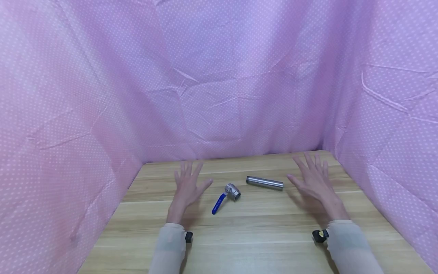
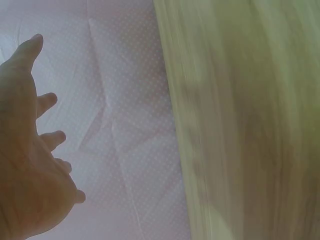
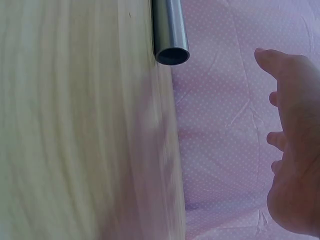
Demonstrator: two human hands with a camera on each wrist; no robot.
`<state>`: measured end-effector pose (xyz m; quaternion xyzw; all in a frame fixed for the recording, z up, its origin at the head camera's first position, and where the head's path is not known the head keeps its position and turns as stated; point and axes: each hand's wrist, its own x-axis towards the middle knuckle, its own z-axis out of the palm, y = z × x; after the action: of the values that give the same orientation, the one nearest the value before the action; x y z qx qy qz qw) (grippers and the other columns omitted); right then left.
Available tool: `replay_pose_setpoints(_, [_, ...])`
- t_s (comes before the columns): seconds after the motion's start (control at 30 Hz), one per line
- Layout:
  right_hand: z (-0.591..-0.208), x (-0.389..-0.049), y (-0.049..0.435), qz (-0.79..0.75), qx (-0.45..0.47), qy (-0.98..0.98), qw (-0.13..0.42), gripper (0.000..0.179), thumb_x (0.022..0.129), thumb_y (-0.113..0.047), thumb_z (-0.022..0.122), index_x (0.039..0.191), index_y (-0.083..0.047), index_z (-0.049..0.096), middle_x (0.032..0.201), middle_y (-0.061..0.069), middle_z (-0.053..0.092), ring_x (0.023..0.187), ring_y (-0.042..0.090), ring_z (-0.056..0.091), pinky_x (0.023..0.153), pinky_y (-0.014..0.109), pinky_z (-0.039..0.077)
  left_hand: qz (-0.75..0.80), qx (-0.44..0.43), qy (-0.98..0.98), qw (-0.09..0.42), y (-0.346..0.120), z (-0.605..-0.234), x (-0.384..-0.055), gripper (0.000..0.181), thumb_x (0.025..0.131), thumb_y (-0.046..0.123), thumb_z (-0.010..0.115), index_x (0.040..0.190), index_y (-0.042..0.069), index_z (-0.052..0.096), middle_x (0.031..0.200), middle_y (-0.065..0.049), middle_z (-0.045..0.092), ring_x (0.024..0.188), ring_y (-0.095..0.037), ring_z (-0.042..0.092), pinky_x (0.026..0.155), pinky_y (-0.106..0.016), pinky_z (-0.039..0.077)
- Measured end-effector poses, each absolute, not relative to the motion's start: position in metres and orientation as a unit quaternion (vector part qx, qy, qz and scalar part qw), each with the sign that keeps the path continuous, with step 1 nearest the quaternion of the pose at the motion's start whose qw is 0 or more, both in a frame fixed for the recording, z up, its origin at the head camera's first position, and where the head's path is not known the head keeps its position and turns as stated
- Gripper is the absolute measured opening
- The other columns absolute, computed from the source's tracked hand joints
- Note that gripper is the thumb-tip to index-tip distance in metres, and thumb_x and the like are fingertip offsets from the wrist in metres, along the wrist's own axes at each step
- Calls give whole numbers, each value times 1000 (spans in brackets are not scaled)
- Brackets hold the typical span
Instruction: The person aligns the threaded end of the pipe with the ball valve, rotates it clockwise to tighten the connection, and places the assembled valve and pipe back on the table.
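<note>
A metal ball valve (image 1: 232, 191) with a blue lever handle (image 1: 219, 204) lies on the wooden table between the hands, nearer the left one. Right of it and farther back lies a short steel pipe (image 1: 265, 183), whose hollow end (image 3: 172, 55) shows in the right wrist view. My left hand (image 1: 187, 186) is held above the table left of the valve, fingers spread and holding nothing. Likewise spread and holding nothing, my right hand (image 1: 313, 179) hovers just right of the pipe, apart from it.
The light wooden table (image 1: 260, 243) ends at a back edge against pink dotted cloth (image 1: 219, 114). The same cloth hangs along the left and right sides. Small dark devices (image 1: 320, 236) are strapped at both wrists over pale sleeves.
</note>
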<state>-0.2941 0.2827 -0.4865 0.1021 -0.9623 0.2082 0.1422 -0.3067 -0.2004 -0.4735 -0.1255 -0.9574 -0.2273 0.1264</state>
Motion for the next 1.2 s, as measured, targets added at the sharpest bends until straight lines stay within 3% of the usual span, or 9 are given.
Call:
replay_pose_setpoints(0.17, [-487,-294,278,210,111,-962,132,84,114,-61,55,179,-16,28,186,35,8,168,70,-2,132,88,-9,-237,-146,-954,114,-191,-476,-305,87,106,63,68,176,19,40,191,-20,12,176,-55,-1,134,-86,-5])
replay_pose_setpoints(0.47, [-488,-294,272,213,119,-962,125,85,113,-61,56,180,-17,27,186,33,10,170,68,-2,133,87,-5,-255,-171,-951,47,-181,-479,-301,84,108,61,67,177,23,37,191,-15,14,177,-50,1,139,-79,-1])
replay_pose_setpoints(0.63, [-488,-297,267,214,131,-961,119,85,112,-59,59,179,-15,31,186,35,12,170,67,-2,133,87,-4,-273,-189,-943,23,-180,-478,-299,84,108,60,68,177,21,39,190,-16,19,176,-51,10,138,-81,7])
replay_pose_setpoints(0.77, [-488,-296,264,206,138,-961,122,84,112,-58,60,178,-14,32,185,35,15,170,68,0,133,88,0,-286,-194,-938,-14,-178,-479,-299,83,109,60,67,177,24,38,191,-13,19,176,-46,18,139,-77,18])
replay_pose_setpoints(0.9, [-489,-291,264,214,136,-961,112,83,113,-55,59,180,-18,27,186,34,13,170,68,0,135,85,-4,-290,-215,-932,-36,-172,-481,-301,84,108,60,69,177,23,39,190,-13,23,176,-41,24,139,-71,27])
replay_pose_setpoints(1.0, [-490,-290,262,218,134,-961,104,83,114,-54,59,181,-18,25,186,33,12,170,67,0,137,82,-7,-295,-238,-924,-48,-167,-483,-304,84,108,59,70,177,23,37,189,-15,24,176,-40,25,140,-68,28])
replay_pose_setpoints(1.2, [-491,-294,250,212,152,-961,92,84,113,-61,57,179,-16,30,186,31,17,170,66,4,138,81,-3,-309,-241,-918,-62,-163,-485,-302,82,109,52,72,178,24,36,189,-15,24,176,-40,24,139,-71,28])
